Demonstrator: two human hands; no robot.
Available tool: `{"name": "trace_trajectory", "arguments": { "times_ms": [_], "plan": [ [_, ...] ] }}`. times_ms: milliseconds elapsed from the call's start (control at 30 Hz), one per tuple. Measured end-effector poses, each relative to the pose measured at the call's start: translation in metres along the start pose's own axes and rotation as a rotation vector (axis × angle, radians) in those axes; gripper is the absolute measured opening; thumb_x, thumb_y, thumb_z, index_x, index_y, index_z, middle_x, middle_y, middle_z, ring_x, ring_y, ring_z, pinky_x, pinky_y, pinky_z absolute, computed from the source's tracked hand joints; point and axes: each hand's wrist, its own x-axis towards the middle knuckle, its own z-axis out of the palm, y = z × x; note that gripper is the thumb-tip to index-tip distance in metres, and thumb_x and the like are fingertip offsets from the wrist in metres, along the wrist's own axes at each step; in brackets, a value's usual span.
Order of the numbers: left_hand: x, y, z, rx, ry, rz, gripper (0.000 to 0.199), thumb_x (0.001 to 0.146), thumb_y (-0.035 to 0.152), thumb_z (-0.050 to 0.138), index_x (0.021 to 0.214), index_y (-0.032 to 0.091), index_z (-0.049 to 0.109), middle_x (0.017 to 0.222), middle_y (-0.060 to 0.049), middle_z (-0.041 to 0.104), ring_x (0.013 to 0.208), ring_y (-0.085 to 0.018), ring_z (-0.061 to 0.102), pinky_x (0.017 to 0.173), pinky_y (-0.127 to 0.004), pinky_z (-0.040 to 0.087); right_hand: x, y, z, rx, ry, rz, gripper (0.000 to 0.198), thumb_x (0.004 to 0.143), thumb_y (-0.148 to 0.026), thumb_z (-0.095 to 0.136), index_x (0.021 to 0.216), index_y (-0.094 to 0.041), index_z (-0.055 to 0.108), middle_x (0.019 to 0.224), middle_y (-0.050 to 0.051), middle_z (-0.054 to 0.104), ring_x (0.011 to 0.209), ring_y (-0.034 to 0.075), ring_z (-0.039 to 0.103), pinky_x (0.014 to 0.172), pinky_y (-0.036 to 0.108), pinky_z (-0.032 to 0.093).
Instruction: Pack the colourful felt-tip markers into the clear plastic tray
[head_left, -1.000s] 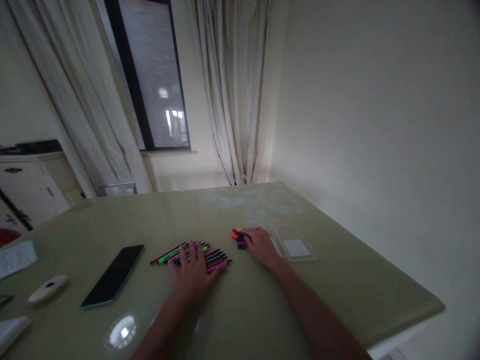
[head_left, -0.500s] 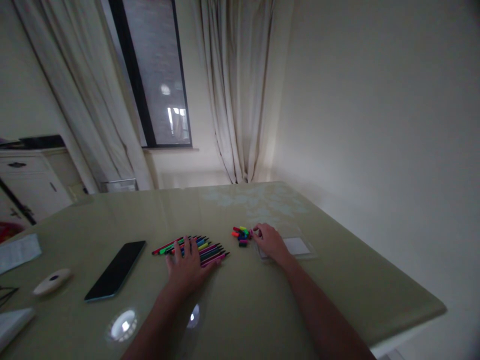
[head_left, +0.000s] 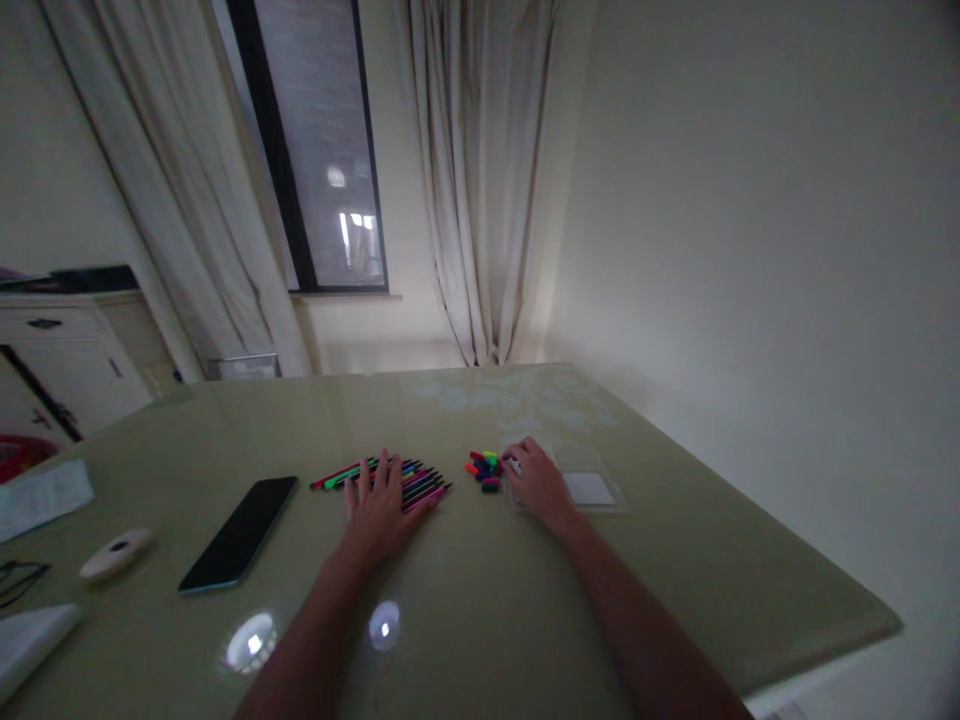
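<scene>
Several uncapped felt-tip pens [head_left: 424, 489] in many colours lie side by side on the table, most of their dark tips towards the far right. My left hand [head_left: 377, 517] rests on them with its fingers spread, covering their middle parts. To the right is a small heap of coloured pen caps [head_left: 481, 467]. My right hand [head_left: 541, 488] is beside that heap, over the left part of a clear plastic case [head_left: 616, 500]. Its fingers are bent and drawn together near the caps; what lies between them is hidden.
A black phone [head_left: 240, 535] lies left of the pens. Further left are a pale oval object [head_left: 116, 555], a light cloth or paper [head_left: 46, 498], a dark cable [head_left: 22, 580] and a white box-like thing [head_left: 34, 640]. A wall [head_left: 750, 250] runs along the table's right side.
My left hand has slid slightly forward over the pens, which look a little more bunched. My right hand stays by the caps, almost unmoved. The whole view has shifted slightly.
</scene>
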Motion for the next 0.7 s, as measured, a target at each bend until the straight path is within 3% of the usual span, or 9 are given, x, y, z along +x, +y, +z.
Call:
{"name": "trace_trajectory", "arguments": {
  "times_ms": [167,267,367,500,700],
  "plan": [
    [-0.006,0.012,-0.011,-0.073,0.089,0.197,0.037,0.091,0.044,0.065,0.123,0.024,0.067,0.151,-0.012,0.052,0.139,-0.036,0.042,0.116,-0.056,0.029,-0.002,-0.014,-0.003,-0.038,-0.102,-0.107,0.013,0.094,-0.019,0.065,0.09,-0.019,0.077,0.105,0.008,0.065,0.097,0.02,0.062,0.087,0.029,0.048],
    [-0.009,0.017,-0.012,-0.1,0.102,0.199,0.02,0.092,0.037,0.065,0.106,0.024,0.071,0.139,-0.01,0.058,0.13,-0.034,0.048,0.11,-0.054,0.034,-0.003,-0.018,0.0,-0.064,-0.134,-0.101,0.015,0.094,-0.018,0.065,0.088,-0.018,0.078,0.107,0.01,0.066,0.098,0.02,0.062,0.088,0.03,0.047],
    [-0.011,0.021,-0.012,-0.126,0.087,0.202,0.023,0.095,0.044,0.063,0.095,0.023,0.071,0.131,-0.01,0.062,0.127,-0.033,0.049,0.108,-0.053,0.035,-0.003,-0.018,0.003,-0.041,-0.147,-0.102,0.016,0.095,-0.019,0.065,0.088,-0.017,0.079,0.107,0.01,0.067,0.099,0.021,0.062,0.09,0.031,0.047],
    [-0.009,0.026,-0.015,-0.144,0.065,0.213,0.02,0.097,0.04,0.059,0.095,0.024,0.07,0.127,-0.008,0.066,0.127,-0.031,0.051,0.107,-0.05,0.034,-0.003,-0.018,0.005,-0.006,-0.135,-0.089,0.017,0.096,-0.019,0.063,0.087,-0.017,0.077,0.106,0.011,0.067,0.101,0.023,0.062,0.092,0.032,0.047],
    [-0.006,0.031,-0.02,-0.26,-0.006,0.193,0.02,0.1,0.038,0.052,0.102,0.023,0.066,0.103,-0.006,0.077,0.102,-0.026,0.066,0.1,-0.044,0.036,-0.001,-0.026,0.003,0.222,-0.088,-0.108,0.018,0.1,-0.023,0.057,0.091,-0.019,0.072,0.101,0.009,0.071,0.097,0.021,0.065,0.09,0.032,0.049]
  ]
}}
